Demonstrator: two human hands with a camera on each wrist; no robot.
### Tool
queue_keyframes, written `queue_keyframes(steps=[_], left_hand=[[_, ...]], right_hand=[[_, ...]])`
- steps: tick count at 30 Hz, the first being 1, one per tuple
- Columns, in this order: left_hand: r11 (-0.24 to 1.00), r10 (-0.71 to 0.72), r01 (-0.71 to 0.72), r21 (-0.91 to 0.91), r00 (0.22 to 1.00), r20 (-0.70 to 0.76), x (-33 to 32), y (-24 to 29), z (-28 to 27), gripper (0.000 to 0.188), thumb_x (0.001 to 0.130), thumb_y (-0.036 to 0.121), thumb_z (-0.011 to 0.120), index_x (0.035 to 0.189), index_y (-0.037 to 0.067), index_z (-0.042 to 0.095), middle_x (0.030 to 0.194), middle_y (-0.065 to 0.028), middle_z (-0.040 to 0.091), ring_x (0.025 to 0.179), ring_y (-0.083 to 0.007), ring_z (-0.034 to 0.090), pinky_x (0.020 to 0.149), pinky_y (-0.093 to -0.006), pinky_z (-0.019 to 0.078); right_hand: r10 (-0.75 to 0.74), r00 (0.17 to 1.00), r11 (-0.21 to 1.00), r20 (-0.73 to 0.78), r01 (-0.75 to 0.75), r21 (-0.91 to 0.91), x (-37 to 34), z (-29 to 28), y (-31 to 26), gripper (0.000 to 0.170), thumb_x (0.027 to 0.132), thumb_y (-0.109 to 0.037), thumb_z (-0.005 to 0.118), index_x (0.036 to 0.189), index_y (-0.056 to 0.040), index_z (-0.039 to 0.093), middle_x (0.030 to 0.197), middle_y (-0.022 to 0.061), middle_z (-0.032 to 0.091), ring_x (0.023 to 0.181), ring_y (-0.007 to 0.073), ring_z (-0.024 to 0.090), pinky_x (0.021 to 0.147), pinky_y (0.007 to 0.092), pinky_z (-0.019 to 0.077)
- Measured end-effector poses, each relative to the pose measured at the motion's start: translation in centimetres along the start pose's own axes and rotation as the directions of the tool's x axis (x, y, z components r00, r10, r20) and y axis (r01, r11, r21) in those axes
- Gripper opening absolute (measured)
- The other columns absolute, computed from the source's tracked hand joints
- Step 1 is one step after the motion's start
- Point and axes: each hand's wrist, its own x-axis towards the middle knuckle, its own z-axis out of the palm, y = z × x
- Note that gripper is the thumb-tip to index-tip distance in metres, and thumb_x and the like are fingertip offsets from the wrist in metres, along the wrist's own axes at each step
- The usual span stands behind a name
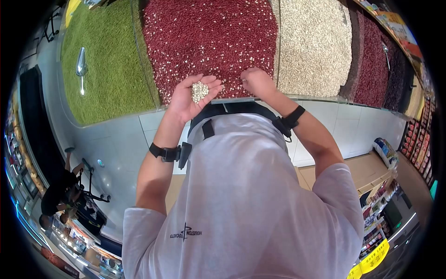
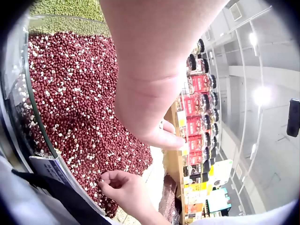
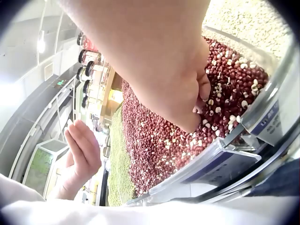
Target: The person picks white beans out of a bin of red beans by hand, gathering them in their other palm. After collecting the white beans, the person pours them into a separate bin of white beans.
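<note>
mid-picking, likely: left hand (image 1: 187,99), eleven o'clock, cradles white beans (image 1: 200,91); right hand (image 1: 260,84), one o'clock, seemingly pinches another; add it next

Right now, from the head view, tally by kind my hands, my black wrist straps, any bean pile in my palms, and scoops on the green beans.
Hands: 2
Black wrist straps: 2
Pale bean pile in palm: 1
Scoop on green beans: 1
Total: 6

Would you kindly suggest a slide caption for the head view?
Left hand cradling white beans, right hand with curled fingers over red beans dotted with white ones.
</note>
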Motion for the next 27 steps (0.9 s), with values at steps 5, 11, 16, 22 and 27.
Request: queue_keyframes(steps=[5,11,16,22,27], left_hand=[[1.000,0.013,-0.013,-0.011,1.000,-0.005,-0.4,-0.4,0.1,0.031,0.096,0.017,0.046,0.103,-0.010,0.059,0.103,-0.0248,0.065,0.100,-0.0371,0.065,0.087,-0.0401,0.0588],[1.000,0.025,-0.025,-0.001,1.000,0.004,-0.5,-0.8,0.1,0.030,0.096,0.017,0.047,0.103,-0.010,0.059,0.103,-0.0248,0.065,0.100,-0.0377,0.065,0.087,-0.0400,0.0589],[1.000,0.027,-0.027,0.010,1.000,0.004,-0.5,-1.0,0.4,0.030,0.096,0.017,0.047,0.102,-0.010,0.059,0.102,-0.0243,0.065,0.100,-0.0372,0.065,0.087,-0.0401,0.0590],[0.999,0.037,-0.037,0.022,0.999,0.006,-0.5,-1.1,0.8,0.031,0.096,0.018,0.047,0.102,-0.010,0.059,0.101,-0.0239,0.065,0.099,-0.0363,0.066,0.087,-0.0401,0.0588],[0.999,0.039,-0.039,0.018,0.999,0.000,-0.4,-1.0,1.0,0.030,0.096,0.017,0.047,0.102,-0.009,0.059,0.101,-0.0239,0.065,0.099,-0.0363,0.066,0.087,-0.0405,0.0585]], right_hand=[[0.074,0.997,0.957,-0.038,-0.060,0.283,-0.4,-1.6,0.3,0.017,0.074,-0.008,0.067,0.091,-0.0041,0.069,0.083,0.0120,0.067,0.074,0.0241,0.066,0.073,0.0344,0.0536],[0.247,0.963,0.634,0.102,-0.241,0.735,-0.3,-3.6,0.1,0.014,0.084,-0.012,0.070,0.094,-0.0026,0.070,0.078,-0.0008,0.065,0.065,0.0065,0.055,0.062,0.0233,0.0466],[0.309,0.893,-0.079,0.326,-0.317,0.945,0.2,-4.6,-0.2,0.010,0.088,-0.011,0.067,0.097,-0.0056,0.067,0.079,-0.0039,0.062,0.065,0.0037,0.050,0.058,0.0190,0.0402],[0.249,0.906,-0.192,0.343,-0.301,0.934,0.3,-4.7,0.6,0.012,0.088,-0.012,0.068,0.100,-0.0069,0.067,0.086,-0.0037,0.065,0.072,0.0037,0.052,0.064,0.0197,0.0422],[0.312,0.940,0.190,0.137,-0.203,0.961,0.7,-5.4,-0.2,0.011,0.087,-0.015,0.070,0.094,-0.0075,0.069,0.082,-0.0038,0.065,0.073,0.0050,0.054,0.067,0.0198,0.0430]])
